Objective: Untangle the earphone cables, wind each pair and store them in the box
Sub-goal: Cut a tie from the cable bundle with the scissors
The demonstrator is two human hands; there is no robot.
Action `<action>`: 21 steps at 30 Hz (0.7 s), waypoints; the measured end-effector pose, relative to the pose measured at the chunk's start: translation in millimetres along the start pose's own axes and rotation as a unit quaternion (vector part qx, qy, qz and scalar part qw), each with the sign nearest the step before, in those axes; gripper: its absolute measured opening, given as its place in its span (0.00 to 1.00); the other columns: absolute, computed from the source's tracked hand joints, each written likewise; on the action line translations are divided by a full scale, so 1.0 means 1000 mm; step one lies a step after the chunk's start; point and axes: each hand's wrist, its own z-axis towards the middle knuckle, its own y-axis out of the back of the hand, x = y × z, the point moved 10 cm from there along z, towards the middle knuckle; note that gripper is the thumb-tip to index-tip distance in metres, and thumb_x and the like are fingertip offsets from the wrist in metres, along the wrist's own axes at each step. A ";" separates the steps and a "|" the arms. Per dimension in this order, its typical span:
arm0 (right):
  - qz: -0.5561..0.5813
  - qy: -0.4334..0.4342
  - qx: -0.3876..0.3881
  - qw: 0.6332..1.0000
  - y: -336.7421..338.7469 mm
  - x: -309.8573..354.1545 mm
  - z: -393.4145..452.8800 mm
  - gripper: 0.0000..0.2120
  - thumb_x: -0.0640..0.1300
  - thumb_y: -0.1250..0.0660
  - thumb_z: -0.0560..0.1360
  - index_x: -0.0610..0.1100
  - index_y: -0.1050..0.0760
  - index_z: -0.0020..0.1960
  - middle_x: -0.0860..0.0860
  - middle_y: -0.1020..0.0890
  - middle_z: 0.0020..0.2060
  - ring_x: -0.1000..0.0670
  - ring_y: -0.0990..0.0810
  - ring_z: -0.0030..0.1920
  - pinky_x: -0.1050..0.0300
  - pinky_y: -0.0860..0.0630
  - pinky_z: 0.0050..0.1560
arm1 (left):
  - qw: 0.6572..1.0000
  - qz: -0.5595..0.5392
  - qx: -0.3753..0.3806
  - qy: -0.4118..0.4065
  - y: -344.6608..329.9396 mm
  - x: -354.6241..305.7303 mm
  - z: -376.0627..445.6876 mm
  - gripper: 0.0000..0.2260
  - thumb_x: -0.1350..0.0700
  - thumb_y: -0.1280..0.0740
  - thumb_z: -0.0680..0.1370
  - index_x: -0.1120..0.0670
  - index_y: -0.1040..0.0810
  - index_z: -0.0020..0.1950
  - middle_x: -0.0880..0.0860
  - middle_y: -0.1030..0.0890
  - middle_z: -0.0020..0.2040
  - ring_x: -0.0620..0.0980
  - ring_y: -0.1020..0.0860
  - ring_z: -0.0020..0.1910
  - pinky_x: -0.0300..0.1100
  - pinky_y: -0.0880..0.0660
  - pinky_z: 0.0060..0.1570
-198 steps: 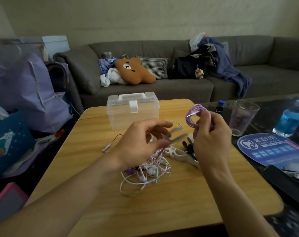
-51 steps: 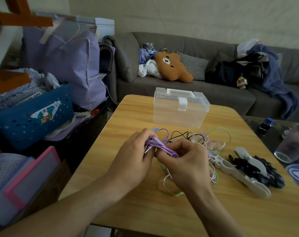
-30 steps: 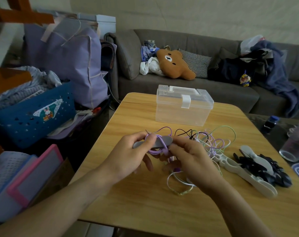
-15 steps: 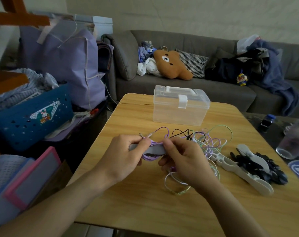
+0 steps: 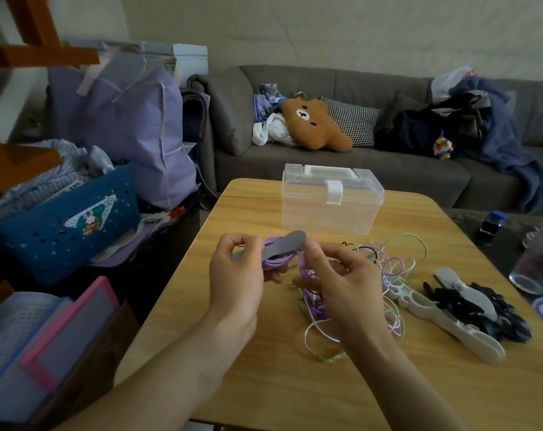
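Holding the wound purple earphone coil (image 5: 275, 259) up off the bench (image 5: 264, 384), the person's left hand (image 5: 236, 272) pinches it together with a grey strap (image 5: 282, 245), and the strap's free end, which lay flat across the bundle half a second ago, now angles up toward one o'clock, lifted by the thumb and forefinger of the right hand (image 5: 338, 284). Both grips are narrow, closed on the strap and coil. My guess is the wrap is being folded round the bundle to bind it. The tangle of remaining cables (image 5: 388, 269) lies on the bench at three o'clock of the hands, unsorted, and the clear box (image 5: 329, 200) sits at twelve o'clock with its latch down, so storing comes later.
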 end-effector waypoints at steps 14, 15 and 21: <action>0.099 -0.029 -0.159 0.982 0.031 -0.001 0.012 0.07 0.43 0.26 0.75 0.43 0.21 0.51 0.45 0.13 0.40 0.48 0.13 0.40 0.53 0.17 0.41 | 0.981 0.139 0.080 -0.107 -0.074 -0.010 -0.024 0.03 0.44 0.38 0.76 0.41 0.27 0.44 0.55 0.20 0.51 0.54 0.20 0.51 0.52 0.20 0.49; 0.091 -0.012 -0.168 0.982 0.039 0.007 0.017 0.07 0.44 0.26 0.75 0.44 0.21 0.50 0.45 0.13 0.40 0.48 0.13 0.41 0.52 0.17 0.42 | 0.980 0.138 0.084 -0.113 -0.078 -0.014 -0.018 0.02 0.47 0.37 0.77 0.42 0.27 0.44 0.54 0.21 0.51 0.51 0.21 0.50 0.42 0.20 0.46; -0.045 0.028 -0.222 0.974 0.087 0.023 0.049 0.04 0.49 0.30 0.78 0.53 0.25 0.50 0.52 0.17 0.46 0.54 0.16 0.46 0.60 0.19 0.41 | 0.932 0.242 0.010 -0.268 -0.106 -0.059 0.028 0.05 0.61 0.40 0.82 0.54 0.28 0.55 0.55 0.25 0.55 0.51 0.25 0.52 0.33 0.29 0.48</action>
